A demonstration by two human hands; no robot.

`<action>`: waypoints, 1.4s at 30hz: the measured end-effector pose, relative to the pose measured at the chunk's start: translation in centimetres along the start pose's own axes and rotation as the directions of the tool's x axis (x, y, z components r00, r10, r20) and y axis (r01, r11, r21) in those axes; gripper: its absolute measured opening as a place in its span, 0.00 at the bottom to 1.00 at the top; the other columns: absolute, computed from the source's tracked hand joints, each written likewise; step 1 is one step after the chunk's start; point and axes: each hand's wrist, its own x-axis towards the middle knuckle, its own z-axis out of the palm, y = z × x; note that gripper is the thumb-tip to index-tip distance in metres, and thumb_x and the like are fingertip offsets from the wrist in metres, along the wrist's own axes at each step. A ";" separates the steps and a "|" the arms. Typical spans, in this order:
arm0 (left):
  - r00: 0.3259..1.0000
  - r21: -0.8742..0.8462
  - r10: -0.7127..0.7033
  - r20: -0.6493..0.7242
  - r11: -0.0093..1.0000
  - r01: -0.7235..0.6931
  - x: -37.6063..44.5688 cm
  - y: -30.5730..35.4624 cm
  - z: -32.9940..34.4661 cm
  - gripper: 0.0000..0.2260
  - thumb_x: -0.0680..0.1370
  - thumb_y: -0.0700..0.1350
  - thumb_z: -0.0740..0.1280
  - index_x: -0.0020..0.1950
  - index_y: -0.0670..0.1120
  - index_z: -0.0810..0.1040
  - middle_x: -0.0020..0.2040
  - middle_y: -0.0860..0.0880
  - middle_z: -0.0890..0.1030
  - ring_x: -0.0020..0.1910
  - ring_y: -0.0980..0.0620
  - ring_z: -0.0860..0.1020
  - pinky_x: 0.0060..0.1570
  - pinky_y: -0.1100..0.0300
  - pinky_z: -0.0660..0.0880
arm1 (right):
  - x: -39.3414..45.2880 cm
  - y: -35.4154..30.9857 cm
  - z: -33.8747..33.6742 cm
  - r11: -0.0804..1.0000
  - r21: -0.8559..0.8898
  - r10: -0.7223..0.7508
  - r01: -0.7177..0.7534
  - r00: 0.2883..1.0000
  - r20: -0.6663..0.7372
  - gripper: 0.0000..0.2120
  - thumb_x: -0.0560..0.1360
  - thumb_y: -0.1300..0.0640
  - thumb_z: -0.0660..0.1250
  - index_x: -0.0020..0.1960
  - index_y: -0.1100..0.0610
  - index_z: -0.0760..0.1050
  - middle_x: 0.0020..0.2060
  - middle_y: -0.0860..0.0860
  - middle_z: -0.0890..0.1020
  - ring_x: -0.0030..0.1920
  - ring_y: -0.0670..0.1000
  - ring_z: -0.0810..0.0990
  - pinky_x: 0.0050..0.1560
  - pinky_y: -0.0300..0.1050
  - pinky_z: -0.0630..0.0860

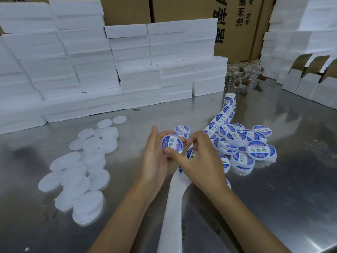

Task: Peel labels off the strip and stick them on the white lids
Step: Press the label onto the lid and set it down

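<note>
My left hand (155, 157) holds a white lid (171, 144) that bears a round blue, white and green label. My right hand (198, 157) is against it, thumb pressing on the lid's lower edge, fingers curled over the label strip (221, 115). The strip runs from a small roll (229, 99) at the back, under my right hand, and its bare white backing (173, 207) trails toward me. Several plain white lids (82, 172) lie scattered at the left. A heap of labelled lids (242, 143) sits at the right.
The work surface is a shiny metal table (273, 198). Stacks of white foam boxes (91, 61) wall off the back and left. Open white cartons (310, 83) stand at the far right, clear bags with brown items (242, 75) behind the roll, brown cardboard boxes (237, 24) beyond.
</note>
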 end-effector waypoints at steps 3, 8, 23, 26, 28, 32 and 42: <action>0.999 -0.010 -0.009 0.031 1.000 0.010 -0.1 0.0 0.1 0.24 0.82 0.60 0.53 0.57 0.40 0.75 0.55 0.35 0.83 0.51 0.42 0.82 0.51 0.53 0.81 | -0.3 0.0 0.3 0.993 -0.081 -0.079 0.083 0.995 0.056 0.22 0.67 0.23 0.57 0.42 0.40 0.70 0.33 0.40 0.75 0.39 0.39 0.74 0.33 0.37 0.63; 0.997 -0.046 -0.044 0.066 0.998 0.047 -0.3 0.2 0.3 0.22 0.81 0.58 0.55 0.54 0.41 0.78 0.58 0.36 0.83 0.54 0.41 0.81 0.58 0.50 0.77 | 0.0 0.4 0.4 0.988 -0.095 -0.117 0.120 0.992 0.039 0.15 0.78 0.34 0.54 0.40 0.41 0.69 0.25 0.40 0.72 0.31 0.42 0.74 0.31 0.37 0.61; 0.977 0.468 0.208 0.035 0.860 -0.200 -0.4 0.3 -1.2 0.16 0.73 0.33 0.75 0.58 0.44 0.80 0.39 0.40 0.86 0.30 0.47 0.84 0.32 0.62 0.79 | 0.5 0.9 -0.4 0.996 -0.017 -0.092 0.091 0.995 -0.042 0.19 0.82 0.41 0.53 0.35 0.47 0.63 0.26 0.46 0.71 0.30 0.47 0.71 0.33 0.45 0.64; 0.973 0.435 0.230 0.001 0.876 -0.207 -0.4 0.4 -1.6 0.12 0.75 0.37 0.74 0.56 0.45 0.79 0.40 0.41 0.86 0.33 0.44 0.85 0.33 0.61 0.80 | 0.1 0.8 -0.2 0.994 -0.040 -0.102 0.103 0.994 0.041 0.23 0.76 0.31 0.54 0.35 0.49 0.62 0.26 0.44 0.73 0.30 0.47 0.72 0.32 0.45 0.66; 0.972 0.423 0.235 -0.012 0.882 -0.208 -0.3 0.4 -1.8 0.11 0.76 0.38 0.73 0.56 0.45 0.78 0.41 0.40 0.87 0.36 0.43 0.86 0.34 0.59 0.81 | 0.1 0.8 0.0 0.992 -0.060 -0.103 0.107 0.993 0.063 0.25 0.74 0.28 0.55 0.34 0.49 0.62 0.26 0.43 0.72 0.30 0.46 0.72 0.32 0.44 0.67; 0.972 0.395 0.235 -0.017 0.895 -0.210 -0.3 0.3 -1.7 0.08 0.77 0.40 0.73 0.54 0.44 0.78 0.41 0.39 0.86 0.37 0.43 0.86 0.36 0.58 0.82 | 0.2 0.9 0.0 0.988 -0.046 -0.147 0.150 0.988 0.049 0.24 0.77 0.33 0.55 0.34 0.51 0.60 0.24 0.45 0.70 0.29 0.48 0.69 0.30 0.44 0.63; 0.985 0.475 0.139 0.098 0.864 -0.169 -0.4 0.5 -1.5 0.14 0.77 0.36 0.71 0.60 0.50 0.80 0.43 0.43 0.87 0.37 0.46 0.84 0.34 0.57 0.82 | 0.4 1.1 -0.1 0.989 -0.067 -0.137 0.133 0.988 -0.066 0.18 0.83 0.48 0.56 0.35 0.43 0.59 0.24 0.44 0.67 0.28 0.46 0.68 0.32 0.44 0.60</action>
